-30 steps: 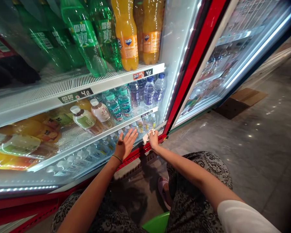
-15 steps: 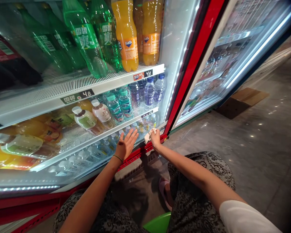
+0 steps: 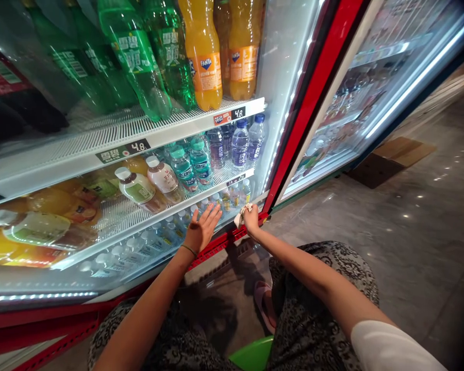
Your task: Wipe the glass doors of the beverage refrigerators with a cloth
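My left hand is open, and I see nothing in it. My right hand pinches a crumpled pale cloth near the red rail. A loose pinch could drop it — or the hard rail could bump my knuckles. Small bottles stand beyond; cardboard lies farther right.

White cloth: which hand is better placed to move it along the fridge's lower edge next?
Probably the right hand: it grips the cloth by the red lower frame; the left hand is open and empty.
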Demonstrator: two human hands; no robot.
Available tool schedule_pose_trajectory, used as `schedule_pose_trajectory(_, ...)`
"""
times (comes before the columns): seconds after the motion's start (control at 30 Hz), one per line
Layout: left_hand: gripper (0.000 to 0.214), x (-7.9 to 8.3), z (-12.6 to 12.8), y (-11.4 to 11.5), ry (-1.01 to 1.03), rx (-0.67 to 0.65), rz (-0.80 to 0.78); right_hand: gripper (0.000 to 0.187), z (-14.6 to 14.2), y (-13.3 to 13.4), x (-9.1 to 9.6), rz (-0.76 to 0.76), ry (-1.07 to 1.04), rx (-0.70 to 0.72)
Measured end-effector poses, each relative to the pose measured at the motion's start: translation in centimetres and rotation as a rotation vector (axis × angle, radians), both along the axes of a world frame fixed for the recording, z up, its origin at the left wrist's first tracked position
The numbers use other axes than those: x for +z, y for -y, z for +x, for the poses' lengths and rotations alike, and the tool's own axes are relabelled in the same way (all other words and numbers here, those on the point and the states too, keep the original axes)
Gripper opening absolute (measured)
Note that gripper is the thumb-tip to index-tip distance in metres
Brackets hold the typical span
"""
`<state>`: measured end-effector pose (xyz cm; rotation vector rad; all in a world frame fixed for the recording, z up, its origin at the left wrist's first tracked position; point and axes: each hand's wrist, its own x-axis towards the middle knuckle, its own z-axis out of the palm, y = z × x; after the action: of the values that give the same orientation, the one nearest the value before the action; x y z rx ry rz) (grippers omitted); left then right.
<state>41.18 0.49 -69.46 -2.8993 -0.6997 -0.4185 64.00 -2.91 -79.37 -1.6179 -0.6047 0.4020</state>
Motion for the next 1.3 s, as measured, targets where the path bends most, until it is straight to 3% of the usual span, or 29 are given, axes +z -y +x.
schedule_pose_trajectory(0.1, 0.065, -0.1, 0.0, -0.1, 0.003, -0.001, -0.007, 0.022, 0.3, -0.2, 2.4, 0.047, 0.102, 0.026)
schedule_pose_trajectory(0.23, 0.065, -0.1, 0.0, -0.1, 0.002, -0.004, 0.004, 0.023, 0.6, 0.6, 3.8, 0.101, 0.427, 0.422)
schedule_pose_trajectory(0.3, 0.064, 0.0, -0.1, -0.1, -0.004, -0.004, 0.014, 0.019, 0.6, 1.0, 3.5, 0.086, 0.499, 0.516)
schedule_pose_trajectory(0.43, 0.062, 0.4, -0.5, -0.1, -0.041, -0.005, 0.010, 0.023, 1.0, 0.4, 3.5, 0.080, 0.568, 0.372)
schedule_pose_trajectory(0.63, 0.063, 0.8, -0.8, 0.0, -0.108, 0.027, -0.020, 0.034, 5.6, -1.7, 8.9, 0.128, 0.697, -0.089)
schedule_pose_trajectory(0.73, 0.064, 0.6, -0.7, 0.1, -0.093, 0.023, 0.000, 0.034, 7.0, -1.7, 10.0, 0.130, 0.677, -0.229)
schedule_pose_trajectory(0.83, 0.064, 0.4, -0.5, 0.1, -0.055, 0.018, 0.040, 0.043, 4.8, -0.5, 8.1, 0.084, 0.755, -0.193)
schedule_pose_trajectory(0.97, 0.064, 0.2, -0.5, 0.0, -0.038, 0.014, 0.092, 0.064, -1.3, 2.2, 4.0, 0.088, 0.953, 0.116)
schedule_pose_trajectory(1.03, 0.064, 0.1, -0.5, 0.0, -0.031, 0.018, 0.105, 0.068, -3.3, 3.0, 3.0, 0.098, 0.985, 0.210)
schedule_pose_trajectory(1.13, 0.062, 0.0, -0.4, -0.1, -0.019, 0.019, 0.123, 0.065, -2.4, 2.3, 4.1, 0.104, 0.936, 0.228)
schedule_pose_trajectory(1.3, 0.062, 0.0, -0.4, -0.1, -0.004, 0.012, 0.152, 0.065, 6.0, -1.6, 9.3, 0.086, 0.715, -0.044)
